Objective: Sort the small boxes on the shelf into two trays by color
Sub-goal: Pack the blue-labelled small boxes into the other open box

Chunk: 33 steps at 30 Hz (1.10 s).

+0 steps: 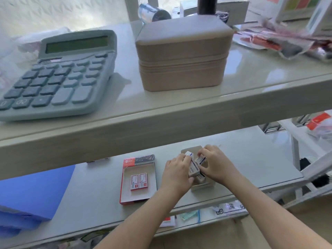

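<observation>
On the lower shelf a red-edged cardboard tray (125,194) holds two small red-and-white boxes (139,181) side by side. To its right stands a plain grey tray (202,186) holding several small blue-and-white boxes. My left hand (177,174) grips one blue-and-white box (194,168) over this tray. My right hand (215,164) pinches another blue-and-white box (200,160) at the tray's far side. The hands hide most of the tray's inside.
A blue folder (34,193) lies at the left of the lower shelf. The upper shelf carries a grey calculator (59,76), a beige zipped case (183,56) and plastic packets (280,40). Labels and small packets (228,208) show under the lower shelf's front edge.
</observation>
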Tool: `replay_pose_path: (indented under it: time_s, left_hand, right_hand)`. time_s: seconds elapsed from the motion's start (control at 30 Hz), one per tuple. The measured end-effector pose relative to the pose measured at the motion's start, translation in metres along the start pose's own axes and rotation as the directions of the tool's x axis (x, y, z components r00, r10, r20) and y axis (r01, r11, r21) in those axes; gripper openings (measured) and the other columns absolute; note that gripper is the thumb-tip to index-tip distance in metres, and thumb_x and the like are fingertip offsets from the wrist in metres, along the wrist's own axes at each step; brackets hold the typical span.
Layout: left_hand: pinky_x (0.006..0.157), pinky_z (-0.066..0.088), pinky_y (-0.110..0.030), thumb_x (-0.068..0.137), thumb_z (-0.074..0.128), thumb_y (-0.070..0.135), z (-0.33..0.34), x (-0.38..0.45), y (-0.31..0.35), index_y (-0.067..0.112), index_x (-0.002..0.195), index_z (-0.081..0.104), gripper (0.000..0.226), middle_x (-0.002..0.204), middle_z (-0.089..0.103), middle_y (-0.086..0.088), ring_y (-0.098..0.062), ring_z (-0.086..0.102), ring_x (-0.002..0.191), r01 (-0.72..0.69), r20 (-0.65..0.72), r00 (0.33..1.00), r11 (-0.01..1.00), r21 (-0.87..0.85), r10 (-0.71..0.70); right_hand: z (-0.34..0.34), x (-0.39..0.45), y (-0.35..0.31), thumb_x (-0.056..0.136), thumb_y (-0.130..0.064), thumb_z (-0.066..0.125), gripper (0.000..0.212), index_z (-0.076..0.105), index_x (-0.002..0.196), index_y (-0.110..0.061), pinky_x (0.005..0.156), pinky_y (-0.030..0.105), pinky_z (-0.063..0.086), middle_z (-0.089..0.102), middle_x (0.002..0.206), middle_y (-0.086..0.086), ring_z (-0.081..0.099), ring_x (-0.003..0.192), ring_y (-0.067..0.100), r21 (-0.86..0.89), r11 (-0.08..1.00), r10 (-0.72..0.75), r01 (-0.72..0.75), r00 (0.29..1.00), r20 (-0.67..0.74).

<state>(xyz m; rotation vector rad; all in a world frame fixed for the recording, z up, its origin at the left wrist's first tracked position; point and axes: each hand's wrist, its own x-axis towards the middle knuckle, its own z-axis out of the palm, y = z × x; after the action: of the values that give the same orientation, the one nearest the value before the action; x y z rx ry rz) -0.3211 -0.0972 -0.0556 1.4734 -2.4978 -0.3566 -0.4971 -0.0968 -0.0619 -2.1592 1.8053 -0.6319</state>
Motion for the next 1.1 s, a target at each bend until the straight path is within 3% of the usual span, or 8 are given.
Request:
replay_pose_path:
  time_s: [0.17, 0.4, 0.57, 0.7, 0.8, 0.9, 1.0, 1.1]
  left_hand:
    - [0.087, 0.041, -0.037, 0.071, 0.062, 0.016, -0.005, 0.013, -0.003, 0.022, 0.117, 0.05, 0.048, 0.115, 0.057, 0.001, -0.025, 0.054, 0.102, -0.003, -0.021, 1.0, 1.0, -0.001, 0.003]
    - [0.083, 0.044, -0.039, 0.068, 0.07, 0.028, -0.015, 0.014, 0.001, 0.022, 0.11, 0.056, 0.045, 0.1, 0.057, 0.0, -0.023, 0.054, 0.091, -0.021, -0.081, 0.997, 1.0, -0.002, 0.021]
    - [0.083, 0.043, -0.035, 0.071, 0.073, 0.031, -0.022, 0.002, -0.003, 0.023, 0.107, 0.059, 0.039, 0.096, 0.053, 0.004, -0.02, 0.052, 0.088, -0.038, -0.015, 0.999, 0.997, 0.074, 0.039]
    - [0.084, 0.043, -0.033, 0.072, 0.074, 0.031, -0.028, 0.001, -0.005, 0.024, 0.112, 0.058, 0.044, 0.101, 0.054, 0.004, -0.02, 0.053, 0.092, -0.013, 0.001, 1.0, 0.999, 0.053, 0.013]
    - [0.083, 0.044, -0.033, 0.072, 0.073, 0.03, -0.028, -0.001, -0.005, 0.024, 0.113, 0.058, 0.044, 0.101, 0.054, 0.004, -0.02, 0.053, 0.092, -0.007, -0.014, 1.0, 0.999, 0.038, 0.007]
    - [0.084, 0.045, -0.034, 0.074, 0.071, 0.031, -0.03, -0.004, -0.005, 0.023, 0.114, 0.058, 0.043, 0.103, 0.054, 0.003, -0.02, 0.053, 0.093, 0.007, -0.023, 1.0, 1.0, 0.003, -0.007]
    - [0.083, 0.045, -0.034, 0.074, 0.071, 0.032, -0.031, -0.007, -0.005, 0.023, 0.111, 0.058, 0.04, 0.102, 0.053, 0.004, -0.019, 0.052, 0.093, 0.022, -0.034, 0.999, 0.999, -0.027, -0.023]
    - [0.081, 0.048, -0.034, 0.073, 0.072, 0.032, -0.032, -0.01, -0.007, 0.024, 0.109, 0.059, 0.039, 0.1, 0.053, 0.005, -0.017, 0.053, 0.093, 0.044, -0.059, 0.997, 0.996, -0.08, -0.049]
  right_hand:
    - [0.003, -0.01, 0.0, 0.076, -0.026, 0.074, 0.031, 0.063, 0.102, -0.015, 0.077, 0.034, 0.047, 0.057, 0.093, 0.002, 0.048, 0.087, 0.022, 0.014, 1.0, 0.019, -0.018, 0.998, -0.064]
    - [0.008, -0.012, 0.001, 0.07, -0.021, 0.081, 0.03, 0.067, 0.096, -0.015, 0.077, 0.038, 0.045, 0.056, 0.096, 0.007, 0.051, 0.087, 0.027, -0.045, 0.998, 0.045, -0.05, 0.994, -0.102]
    - [0.003, -0.009, -0.001, 0.057, -0.029, 0.091, 0.037, 0.067, 0.084, -0.019, 0.076, 0.038, 0.045, 0.056, 0.089, 0.002, 0.051, 0.085, 0.024, -0.179, 0.984, 0.013, -0.012, 1.0, 0.003]
    - [-0.019, -0.002, -0.006, 0.073, -0.042, 0.077, 0.03, 0.073, 0.098, -0.025, 0.087, 0.037, 0.035, 0.059, 0.097, 0.0, 0.045, 0.099, 0.024, -0.294, 0.952, -0.042, 0.083, 0.989, 0.145]
    - [-0.024, -0.004, -0.01, 0.084, -0.026, 0.068, 0.011, 0.075, 0.092, -0.026, 0.085, 0.037, 0.033, 0.062, 0.095, -0.004, 0.047, 0.097, 0.023, -0.402, 0.9, -0.081, 0.169, 0.971, 0.225]
    - [-0.018, -0.007, -0.013, 0.085, -0.019, 0.064, 0.012, 0.075, 0.084, -0.021, 0.083, 0.037, 0.033, 0.066, 0.092, -0.004, 0.048, 0.096, 0.024, -0.449, 0.875, -0.055, 0.178, 0.961, 0.273]
    - [-0.021, -0.01, -0.017, 0.084, -0.025, 0.063, 0.019, 0.07, 0.102, -0.024, 0.088, 0.037, 0.032, 0.062, 0.104, -0.004, 0.045, 0.105, 0.024, -0.38, 0.909, -0.069, 0.173, 0.959, 0.274]
    - [-0.024, -0.01, -0.022, 0.079, -0.025, 0.064, 0.051, 0.052, 0.129, -0.025, 0.095, 0.037, 0.03, 0.052, 0.123, -0.004, 0.038, 0.114, 0.024, -0.294, 0.939, -0.067, 0.177, 0.935, 0.35]
